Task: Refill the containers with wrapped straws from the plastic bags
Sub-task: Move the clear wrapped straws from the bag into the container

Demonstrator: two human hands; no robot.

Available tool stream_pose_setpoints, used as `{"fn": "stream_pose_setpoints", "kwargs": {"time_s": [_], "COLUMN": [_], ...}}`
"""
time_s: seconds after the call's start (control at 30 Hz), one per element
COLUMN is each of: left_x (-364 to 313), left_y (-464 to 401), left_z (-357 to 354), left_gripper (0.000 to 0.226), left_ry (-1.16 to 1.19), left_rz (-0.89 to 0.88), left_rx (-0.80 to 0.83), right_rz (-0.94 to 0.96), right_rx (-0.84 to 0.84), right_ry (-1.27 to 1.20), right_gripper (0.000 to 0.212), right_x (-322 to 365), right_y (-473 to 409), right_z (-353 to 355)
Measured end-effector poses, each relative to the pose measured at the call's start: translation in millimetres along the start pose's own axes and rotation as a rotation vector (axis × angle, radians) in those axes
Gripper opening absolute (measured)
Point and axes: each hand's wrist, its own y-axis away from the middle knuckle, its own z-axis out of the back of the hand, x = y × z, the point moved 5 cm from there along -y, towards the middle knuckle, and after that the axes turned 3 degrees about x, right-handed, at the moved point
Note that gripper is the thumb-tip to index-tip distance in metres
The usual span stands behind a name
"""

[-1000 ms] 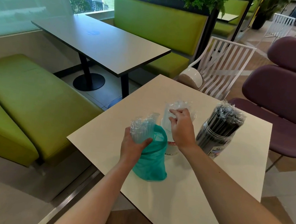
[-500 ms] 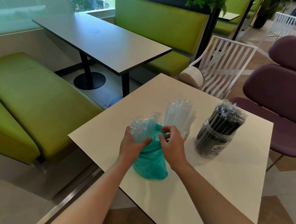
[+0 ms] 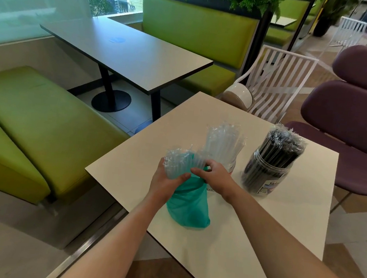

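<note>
Right hand [image 3: 215,177] now off container, seemingly touching straws [image 3: 181,163].

bag [image 3: 188,206] on table [image 3: 247,234], two containers [image 3: 266,176] behind it

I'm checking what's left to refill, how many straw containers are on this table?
2. The jar of clear straws stands just behind the right hand; its lower part is hidden. The jar of black straws stands to its right. The teal bag could hide something small.
</note>
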Motion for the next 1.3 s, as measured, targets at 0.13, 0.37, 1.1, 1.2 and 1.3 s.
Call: {"fn": "stream_pose_setpoints", "kwargs": {"time_s": [0.13,0.37,1.1,1.2,1.3], "left_x": [-2.4,-6.4,-7.7,-3.3,-1.7], "left_y": [-1.8,-5.0,-15.6,-16.4,-17.8], "left_z": [-0.9,-7.5,-14.6,-14.2,-14.7], "left_gripper": [0.063,0.062,0.061,0.059,0.059], "left_ry": [-0.054,-0.11,-0.162,-0.15,-0.159], "left_rz": [-0.008,-0.018,-0.002,-0.001,0.008], "left_rx": [-0.027,-0.063,-0.13,-0.119,-0.12], "right_rz": [0.008,0.075,0.321,0.379,0.424], "right_rx": [-0.054,-0.104,-0.468,-0.552,-0.637], "right_ry": [0.025,0.079,0.101,0.058,0.067], "right_gripper": [0.044,0.032,0.034,0.035,0.029], "right_x": [0.0,14.9,101.3,116.1,126.7], "right_y": [2.3,8.1,22.9,29.2,35.8], "right_z": [1.7,4.1,77.5,91.2,102.8]}}
